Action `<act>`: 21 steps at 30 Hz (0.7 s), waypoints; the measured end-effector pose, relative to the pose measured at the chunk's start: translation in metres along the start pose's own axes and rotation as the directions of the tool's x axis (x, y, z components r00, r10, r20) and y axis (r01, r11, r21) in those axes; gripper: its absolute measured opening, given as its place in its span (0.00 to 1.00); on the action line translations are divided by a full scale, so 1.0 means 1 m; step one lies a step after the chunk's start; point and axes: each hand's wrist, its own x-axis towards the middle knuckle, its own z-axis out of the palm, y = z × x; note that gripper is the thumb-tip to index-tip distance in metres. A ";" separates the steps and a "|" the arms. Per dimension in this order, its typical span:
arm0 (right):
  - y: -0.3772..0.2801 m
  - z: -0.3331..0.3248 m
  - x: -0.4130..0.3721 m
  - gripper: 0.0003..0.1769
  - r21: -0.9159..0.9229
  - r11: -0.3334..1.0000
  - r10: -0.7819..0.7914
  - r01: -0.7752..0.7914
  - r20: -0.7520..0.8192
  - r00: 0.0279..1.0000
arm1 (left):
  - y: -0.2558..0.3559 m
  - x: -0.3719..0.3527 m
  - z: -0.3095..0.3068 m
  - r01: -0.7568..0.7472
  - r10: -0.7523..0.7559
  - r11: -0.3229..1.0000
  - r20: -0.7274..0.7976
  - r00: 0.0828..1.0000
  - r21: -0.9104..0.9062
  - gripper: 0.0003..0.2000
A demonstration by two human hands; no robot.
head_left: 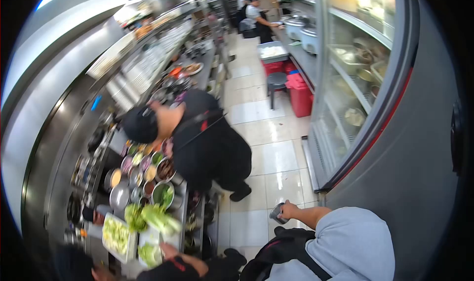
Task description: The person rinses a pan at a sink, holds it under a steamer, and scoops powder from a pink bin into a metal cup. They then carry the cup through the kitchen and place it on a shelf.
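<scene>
My right hand (287, 210), at the end of a grey sleeve, is closed around a small dark grey cup-like container (277, 215). I hold it low over the tiled floor, in front of my black apron (274, 254). What is inside the container cannot be made out. My left hand is out of view.
Left, a co-worker in black (212, 138) leans over a counter of ingredient bowls (163, 194). Below, another person's hand (170, 251) is at lettuce on a cutting board (143, 239). A glass-door fridge (345, 83) stands right; a stool (277, 79) and red bin (299, 96) are ahead.
</scene>
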 end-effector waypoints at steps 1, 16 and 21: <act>0.015 -0.018 0.009 0.33 0.025 0.999 0.034 -0.034 -0.018 0.999 | 0.017 -0.009 0.028 -0.020 0.021 0.999 0.033 0.999 -0.032 0.15; 0.183 -0.147 0.098 0.30 0.526 0.799 0.563 -0.292 -0.483 0.670 | 0.220 -0.248 0.447 0.193 0.223 0.971 0.830 -0.511 -0.142 0.17; 0.208 -0.203 0.077 0.26 0.688 0.684 0.677 -0.243 -0.475 0.562 | 0.322 -0.272 0.569 0.153 0.262 0.963 0.653 -0.710 -0.221 0.21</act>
